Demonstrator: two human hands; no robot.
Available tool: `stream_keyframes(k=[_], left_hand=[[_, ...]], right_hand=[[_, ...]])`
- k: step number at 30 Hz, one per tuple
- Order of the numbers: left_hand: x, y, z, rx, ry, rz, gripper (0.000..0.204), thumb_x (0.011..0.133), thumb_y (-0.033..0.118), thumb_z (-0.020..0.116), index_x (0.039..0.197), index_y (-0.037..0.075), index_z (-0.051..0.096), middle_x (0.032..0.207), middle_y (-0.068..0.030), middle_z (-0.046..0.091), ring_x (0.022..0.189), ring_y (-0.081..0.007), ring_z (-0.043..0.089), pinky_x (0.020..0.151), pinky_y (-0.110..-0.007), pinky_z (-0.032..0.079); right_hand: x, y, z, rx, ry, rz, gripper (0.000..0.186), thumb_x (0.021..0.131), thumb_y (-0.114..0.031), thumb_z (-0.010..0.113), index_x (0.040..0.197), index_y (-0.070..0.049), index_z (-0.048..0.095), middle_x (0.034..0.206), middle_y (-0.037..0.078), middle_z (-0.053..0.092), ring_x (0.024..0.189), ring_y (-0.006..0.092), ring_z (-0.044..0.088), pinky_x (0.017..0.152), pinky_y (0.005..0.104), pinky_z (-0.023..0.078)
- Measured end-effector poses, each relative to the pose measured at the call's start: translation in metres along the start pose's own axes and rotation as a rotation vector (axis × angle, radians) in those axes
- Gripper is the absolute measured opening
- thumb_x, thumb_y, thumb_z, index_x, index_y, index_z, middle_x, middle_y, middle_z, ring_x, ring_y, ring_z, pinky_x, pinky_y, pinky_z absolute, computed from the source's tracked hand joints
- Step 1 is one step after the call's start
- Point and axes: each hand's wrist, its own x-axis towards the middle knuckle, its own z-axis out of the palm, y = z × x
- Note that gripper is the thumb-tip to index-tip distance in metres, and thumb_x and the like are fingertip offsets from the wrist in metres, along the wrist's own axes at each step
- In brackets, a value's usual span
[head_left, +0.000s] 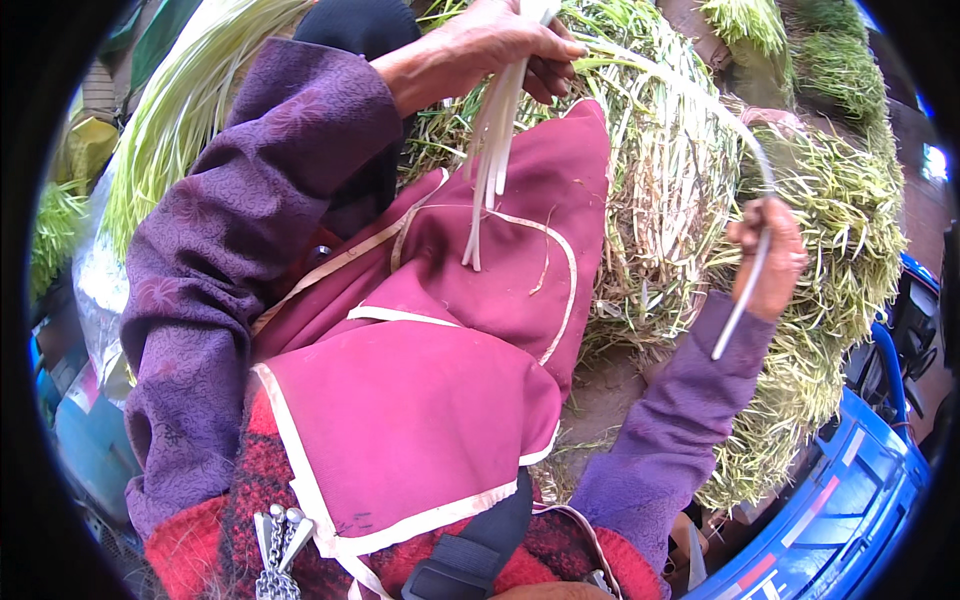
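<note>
- The person's left hand is up at chest-front, thumb and fingers pinching a bundle of slim white stalks; the lower fingers curl in behind it.
- Those stalks hang down from the grip, their ends fanning a little in front of the magenta apron, which has cream trim.
- Out to the right, the right hand has its fingers curled tight around one long pale stalk.
- That stalk bows in a wide arc from near the left hand, its bare end poking out below the right fist, in front of the purple sleeve.
- Behind and between the hands I see a heap of tangled stems and leaves, with a paler green pile beside it.
- Over on the far left, long yellow-green leaves spill down near a clear plastic bag.
- A blue metal panel stands at lower right.
</note>
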Motion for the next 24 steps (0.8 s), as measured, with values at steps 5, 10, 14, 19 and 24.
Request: stream_keyframes(k=[5, 10, 14, 19, 24], left_hand=[[-0.005, 0.004, -0.009, 0.135, 0.132, 0.031, 0.015, 0.08, 0.009, 0.063, 0.082, -0.004, 0.055, 0.066, -0.0109, 0.059, 0.053, -0.0173, 0.06, 0.047, -0.028, 0.051], [-0.001, -0.002, -0.026, 0.628, 0.196, 0.41, 0.013, 0.076, 0.008, 0.061, 0.085, -0.001, 0.06, 0.071, -0.0047, 0.056, 0.057, -0.0093, 0.051, 0.052, -0.024, 0.042], [-0.001, -0.002, -0.028, 0.735, 0.216, 0.233, 0.01, 0.073, 0.008, 0.062, 0.079, 0.0, 0.063, 0.063, -0.0011, 0.055, 0.057, -0.0081, 0.049, 0.05, -0.026, 0.04], [-0.01, 0.005, -0.016, 0.501, 0.089, 0.251, 0.014, 0.077, 0.015, 0.066, 0.076, 0.001, 0.063, 0.064, -0.0021, 0.058, 0.055, -0.0075, 0.053, 0.049, -0.021, 0.041], [-0.013, 0.006, -0.005, 0.202, -0.023, 0.058, 0.018, 0.08, 0.017, 0.066, 0.084, 0.0, 0.062, 0.073, -0.0075, 0.062, 0.06, -0.0143, 0.06, 0.055, -0.025, 0.05]], right_hand=[[0.03, -0.012, -0.023, 0.146, 0.153, -0.161, 0.013, 0.082, -0.013, 0.06, 0.085, -0.001, 0.062, 0.072, 0.01, 0.061, 0.049, 0.01, 0.052, 0.045, 0.025, 0.047], [0.021, 0.01, -0.035, 0.183, 0.226, -0.069, 0.015, 0.084, -0.011, 0.059, 0.09, 0.003, 0.061, 0.074, 0.011, 0.061, 0.049, 0.0081, 0.05, 0.044, 0.0241, 0.046], [0.015, 0.021, -0.046, 0.281, 0.156, -0.024, 0.015, 0.085, -0.012, 0.059, 0.09, 0.002, 0.061, 0.079, 0.011, 0.061, 0.054, 0.0103, 0.05, 0.049, 0.0269, 0.044], [0.013, 0.025, -0.044, 0.381, 0.169, -0.028, 0.017, 0.085, -0.015, 0.059, 0.09, 0.001, 0.059, 0.084, 0.011, 0.061, 0.055, 0.0116, 0.049, 0.052, 0.0295, 0.043], [0.004, 0.023, -0.018, 0.45, 0.14, -0.08, 0.015, 0.086, -0.015, 0.058, 0.09, -0.001, 0.062, 0.08, 0.012, 0.063, 0.053, 0.0116, 0.052, 0.049, 0.0271, 0.045]])
